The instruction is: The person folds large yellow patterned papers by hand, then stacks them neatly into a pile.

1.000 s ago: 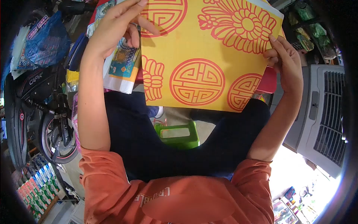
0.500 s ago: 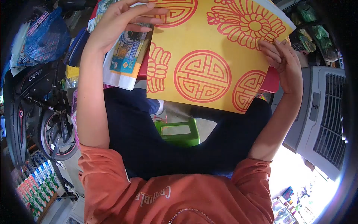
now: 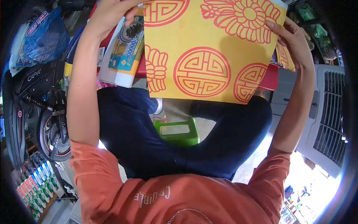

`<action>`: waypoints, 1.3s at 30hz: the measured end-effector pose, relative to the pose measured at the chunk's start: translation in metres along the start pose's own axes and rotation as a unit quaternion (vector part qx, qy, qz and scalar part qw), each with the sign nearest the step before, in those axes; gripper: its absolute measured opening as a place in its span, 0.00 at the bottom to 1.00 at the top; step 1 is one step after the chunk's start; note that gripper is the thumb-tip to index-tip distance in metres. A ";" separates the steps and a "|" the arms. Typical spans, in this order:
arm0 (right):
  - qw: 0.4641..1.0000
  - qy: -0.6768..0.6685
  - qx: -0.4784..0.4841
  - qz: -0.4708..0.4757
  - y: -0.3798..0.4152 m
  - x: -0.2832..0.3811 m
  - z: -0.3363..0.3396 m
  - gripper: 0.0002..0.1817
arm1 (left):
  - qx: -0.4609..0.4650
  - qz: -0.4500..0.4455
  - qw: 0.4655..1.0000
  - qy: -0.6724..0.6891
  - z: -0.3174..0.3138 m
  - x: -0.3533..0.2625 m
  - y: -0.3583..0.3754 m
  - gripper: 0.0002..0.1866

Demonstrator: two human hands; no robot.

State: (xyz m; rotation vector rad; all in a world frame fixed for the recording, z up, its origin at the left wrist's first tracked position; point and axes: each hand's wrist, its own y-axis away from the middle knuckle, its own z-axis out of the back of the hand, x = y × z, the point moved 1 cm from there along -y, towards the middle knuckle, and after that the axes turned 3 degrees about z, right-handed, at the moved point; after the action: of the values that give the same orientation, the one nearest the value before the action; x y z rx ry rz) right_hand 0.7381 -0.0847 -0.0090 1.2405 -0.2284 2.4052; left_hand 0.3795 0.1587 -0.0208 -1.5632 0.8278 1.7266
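Note:
A large yellow paper sheet (image 3: 231,52) with red round and flower patterns spreads over my lap, its top running out of view. My right hand (image 3: 294,41) grips its right edge, thumb on the printed face and fingers behind. At the upper left, my left hand (image 3: 112,16) reaches to the sheet's left side near the top border; its fingertips are partly cut off or hidden. Beneath my left hand lie papers printed like banknotes (image 3: 125,54) on a white folded sheet. Behind my right hand a patterned packet (image 3: 284,58) shows.
A red surface (image 3: 270,78) shows under the sheet. Between my legs stands a green plastic stool (image 3: 179,132). A motorbike (image 3: 37,93) and a blue plastic bag (image 3: 46,37) are at the left, a grey air cooler (image 3: 324,112) at the right.
The yellow sheet's lower edge has risen slightly and levelled. My right hand has moved right and up, uncovering the patterned packet. My left hand has shifted slightly up and left.

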 end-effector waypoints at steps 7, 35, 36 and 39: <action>0.996 0.027 0.063 0.058 -0.005 -0.003 0.011 0.19 | -0.056 -0.016 0.990 -0.129 -0.006 -0.010 -0.007 0.18; 0.962 -0.139 -0.143 0.187 0.017 0.034 0.012 0.16 | -0.123 -0.149 0.976 -0.099 0.056 -0.053 -0.051 0.19; 0.959 -0.145 -0.153 0.189 0.014 0.036 0.014 0.16 | -0.131 -0.165 0.974 -0.080 0.058 -0.058 -0.055 0.19; 0.954 -0.113 -0.192 0.202 0.017 0.050 0.016 0.14 | -0.162 -0.185 0.967 -0.066 0.056 -0.075 -0.055 0.19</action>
State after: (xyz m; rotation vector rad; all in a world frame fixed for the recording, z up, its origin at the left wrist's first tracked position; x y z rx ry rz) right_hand 0.7167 -0.0901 0.0414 1.3770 -1.0589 2.3650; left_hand 0.3966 0.2322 0.0572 -1.6610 0.1721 1.7192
